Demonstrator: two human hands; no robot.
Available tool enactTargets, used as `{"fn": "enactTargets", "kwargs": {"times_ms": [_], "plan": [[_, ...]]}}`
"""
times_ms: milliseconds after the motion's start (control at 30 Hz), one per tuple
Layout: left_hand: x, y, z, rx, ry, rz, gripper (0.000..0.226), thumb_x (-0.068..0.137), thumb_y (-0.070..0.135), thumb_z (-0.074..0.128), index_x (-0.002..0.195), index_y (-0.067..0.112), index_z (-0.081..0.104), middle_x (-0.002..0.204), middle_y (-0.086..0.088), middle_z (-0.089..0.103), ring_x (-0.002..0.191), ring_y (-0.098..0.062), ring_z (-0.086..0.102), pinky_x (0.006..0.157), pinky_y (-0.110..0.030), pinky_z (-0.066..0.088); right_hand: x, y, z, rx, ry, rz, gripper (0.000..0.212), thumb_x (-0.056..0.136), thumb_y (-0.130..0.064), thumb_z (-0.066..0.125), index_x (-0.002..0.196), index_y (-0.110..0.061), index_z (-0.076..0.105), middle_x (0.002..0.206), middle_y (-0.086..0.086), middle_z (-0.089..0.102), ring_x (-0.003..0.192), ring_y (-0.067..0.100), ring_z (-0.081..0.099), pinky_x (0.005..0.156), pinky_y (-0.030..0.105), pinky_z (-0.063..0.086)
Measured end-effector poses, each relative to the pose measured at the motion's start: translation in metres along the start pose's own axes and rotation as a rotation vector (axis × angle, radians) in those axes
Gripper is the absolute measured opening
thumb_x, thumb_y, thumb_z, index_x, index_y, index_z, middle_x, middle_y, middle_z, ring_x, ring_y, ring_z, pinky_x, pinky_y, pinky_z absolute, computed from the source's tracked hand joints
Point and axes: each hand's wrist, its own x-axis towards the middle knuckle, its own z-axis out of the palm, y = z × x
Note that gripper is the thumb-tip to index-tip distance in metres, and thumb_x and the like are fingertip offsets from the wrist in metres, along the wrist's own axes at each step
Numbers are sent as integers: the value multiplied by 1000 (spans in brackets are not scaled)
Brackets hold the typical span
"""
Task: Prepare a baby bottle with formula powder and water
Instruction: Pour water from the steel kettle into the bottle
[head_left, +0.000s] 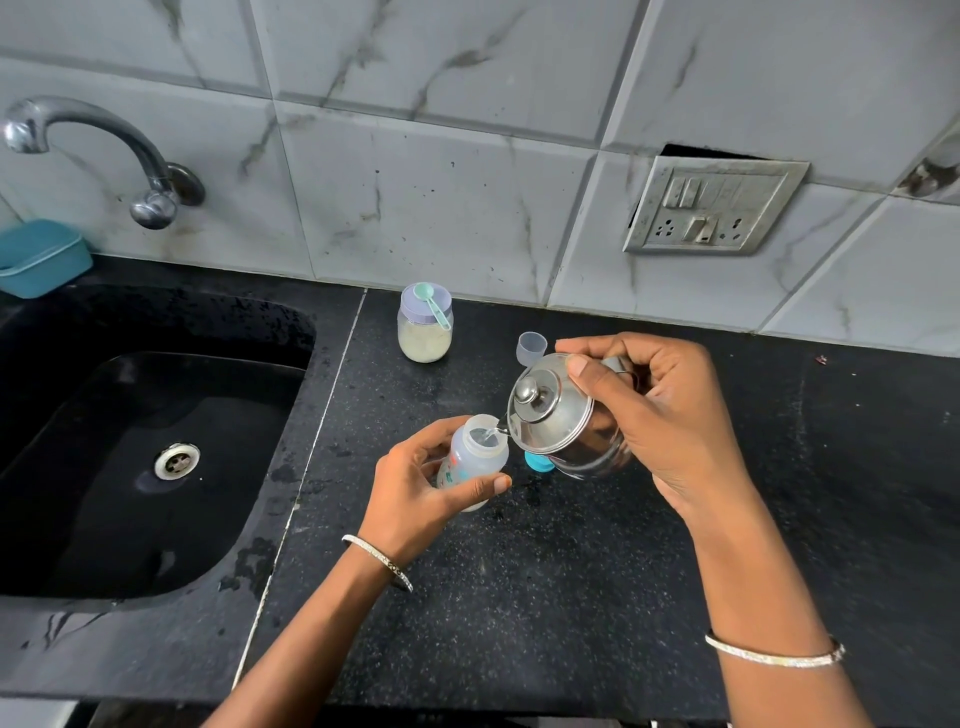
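Step in hand, as judged: filling with water.

The left hand (415, 483), at centre frame, has its fingers and thumb curled round the small translucent plastic baby bottle (475, 457). It holds the bottle off the black speckled stone surface (519, 597), tilted with its open mouth toward the right. The right hand (665, 421), right of centre, grips the small lidded stainless-steel kettle (561, 415). Its fingers are curled about the handle side, and one digit is laid against the rim of the domed lid. The kettle is tipped left so that its spout is at the bottle's mouth, and a thin clear stream (491, 434) runs in.

Recommendations:
- Keep the spout just over the mouth.
- Pour slowly.
- Keep the digit on the lid so it does not slide off.
- Bring the bottle upright to read the level, since a tilted bottle misreads.
- A spill would land on the surface, not in the black sink (156, 415) at the left.

Condition of the bottle: the neck is uncapped and the walls are cloudy-clear, with coloured print low on the body. The fill level cannot be read.

Also noted:
- A teal screw ring (537, 461) lies partly hidden under the kettle.
- A clear plastic cap (531, 349) stands just above the kettle.
- A glass jar of pale powder (425, 340) stands at upper centre, its lilac lid on and a mint-green scoop (434, 304) resting on it.
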Motion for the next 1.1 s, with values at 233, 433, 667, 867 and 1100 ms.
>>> {"fn": "enactTargets", "kwargs": {"times_ms": [233, 433, 667, 867, 1100], "plan": [[3, 5, -7, -27, -28, -3, 57, 68, 39, 93, 120, 30, 71, 115, 13, 76, 110, -12, 70, 102, -41, 55, 0, -1, 5, -7, 23, 18, 12, 89, -4, 76, 99, -9, 81, 105, 0, 81, 103, 11, 75, 64, 17, 59], [14, 9, -18, -33, -44, 22, 59, 67, 46, 87, 121, 28, 70, 116, 11, 76, 111, -14, 70, 101, -43, 55, 8, -7, 13, -90, 40, 34, 13, 90, -10, 76, 101, -12, 82, 103, -3, 81, 101, 15, 76, 75, 38, 66], [26, 5, -32, -36, -59, 43, 56, 69, 43, 87, 120, 30, 70, 115, 11, 75, 109, -15, 70, 100, -43, 56, 9, -18, 28, -53, 65, 39, 14, 90, -7, 75, 103, -10, 80, 97, 35, 70, 94, 18, 76, 62, 20, 61], [26, -1, -37, -44, -66, 52, 55, 68, 43, 86, 120, 33, 70, 114, 13, 75, 108, -13, 70, 99, -41, 57, 7, -20, 37, -71, 87, 40, 13, 89, -5, 75, 102, -7, 80, 96, 26, 75, 92, 7, 75, 62, 13, 57], [26, -7, -42, -48, -43, 92, 53, 68, 37, 83, 119, 34, 69, 114, 14, 75, 105, -12, 70, 94, -35, 58, 6, -20, 48, -57, 98, 12, 14, 90, -1, 74, 103, -2, 79, 99, 35, 72, 89, 0, 75, 63, 11, 56]]}}
